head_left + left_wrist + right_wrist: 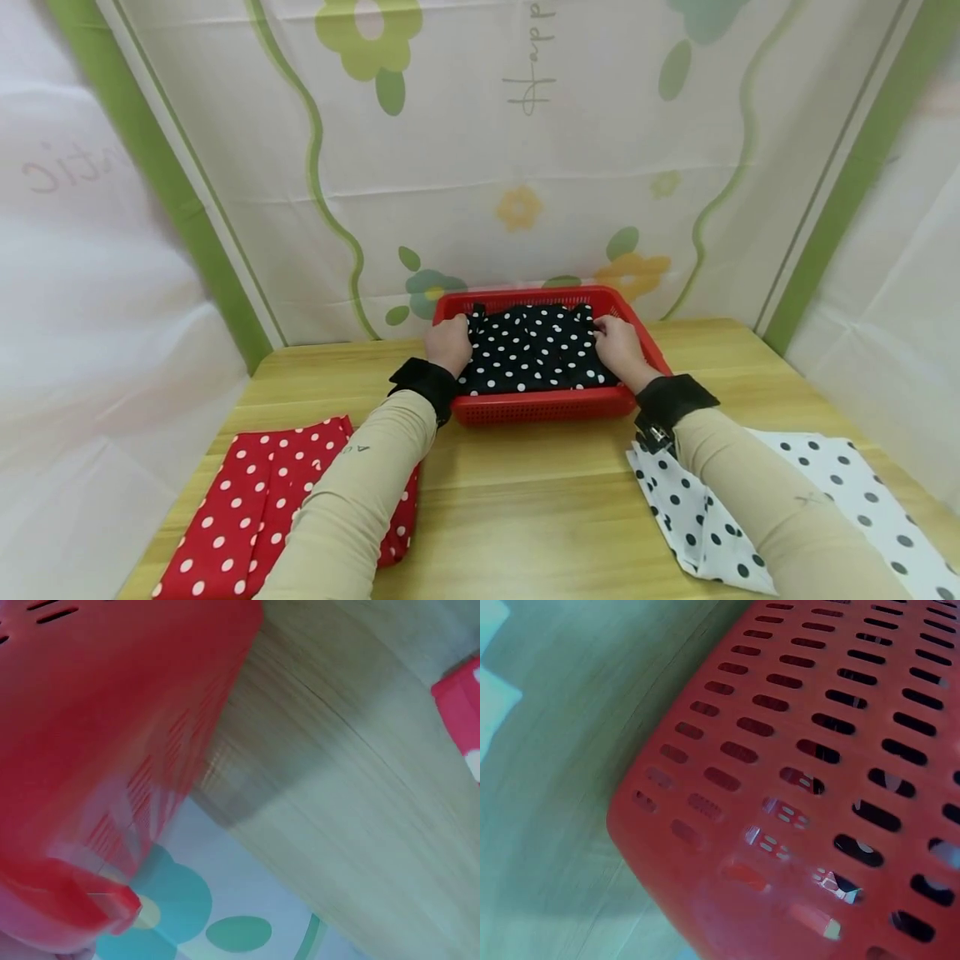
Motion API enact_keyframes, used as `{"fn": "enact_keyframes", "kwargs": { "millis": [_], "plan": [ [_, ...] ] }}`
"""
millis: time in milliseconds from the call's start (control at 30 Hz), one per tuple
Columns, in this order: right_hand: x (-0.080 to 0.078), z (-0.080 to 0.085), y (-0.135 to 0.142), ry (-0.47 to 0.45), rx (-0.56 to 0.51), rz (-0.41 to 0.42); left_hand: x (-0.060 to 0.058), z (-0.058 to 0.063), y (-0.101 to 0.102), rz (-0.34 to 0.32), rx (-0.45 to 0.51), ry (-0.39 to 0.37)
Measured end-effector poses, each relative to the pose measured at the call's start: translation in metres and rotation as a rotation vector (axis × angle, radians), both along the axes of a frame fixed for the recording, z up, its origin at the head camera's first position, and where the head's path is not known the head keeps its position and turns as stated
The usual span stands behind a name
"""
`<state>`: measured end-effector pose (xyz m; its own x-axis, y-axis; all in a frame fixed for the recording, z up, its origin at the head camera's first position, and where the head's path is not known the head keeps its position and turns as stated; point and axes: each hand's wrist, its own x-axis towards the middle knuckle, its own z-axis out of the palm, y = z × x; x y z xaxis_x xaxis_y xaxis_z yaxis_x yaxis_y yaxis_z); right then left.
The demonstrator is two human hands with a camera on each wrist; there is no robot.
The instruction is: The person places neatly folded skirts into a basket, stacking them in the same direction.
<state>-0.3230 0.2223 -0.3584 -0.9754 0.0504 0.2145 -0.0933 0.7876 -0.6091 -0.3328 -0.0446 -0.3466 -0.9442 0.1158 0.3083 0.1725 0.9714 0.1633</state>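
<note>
A red slotted plastic basket (547, 406) stands at the back middle of the wooden table. A folded black cloth with white dots (534, 350) lies inside it. My left hand (448, 343) grips the cloth's left edge with curled fingers. Over on the other side, my right hand (619, 346) pinches its right edge near the far corner. Both wrists rest over the basket's rim. The left wrist view shows only the basket's outer wall (112, 750), blurred; the right wrist view shows its slotted side (817, 750). Neither hand appears in the wrist views.
A red cloth with white dots (255, 508) lies at the front left, its corner (461, 712) also in the left wrist view. A white cloth with black dots (847, 492) lies at the front right. A flowered curtain (525, 167) hangs behind the table (525, 492).
</note>
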Motion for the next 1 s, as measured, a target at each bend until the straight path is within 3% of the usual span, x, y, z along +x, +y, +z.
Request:
{"fn": "enact_keyframes", "kwargs": {
  "millis": [267, 400, 633, 800, 1000],
  "plan": [
    [0.002, 0.002, 0.001, -0.107, 0.089, 0.030, -0.002, -0.001, -0.004, -0.040, -0.054, 0.021],
    [0.002, 0.006, 0.001, -0.072, 0.127, 0.039, -0.005, -0.001, -0.006, -0.056, -0.052, 0.030],
    [0.006, 0.016, -0.003, -0.018, 0.175, 0.058, -0.002, 0.004, -0.008, -0.053, -0.030, -0.066],
    [0.009, 0.024, -0.004, 0.000, 0.196, 0.078, 0.006, 0.013, -0.010, -0.108, 0.059, -0.160],
    [0.011, 0.027, -0.001, 0.007, 0.214, 0.094, 0.016, 0.019, -0.014, -0.173, 0.194, -0.215]
  ]
}}
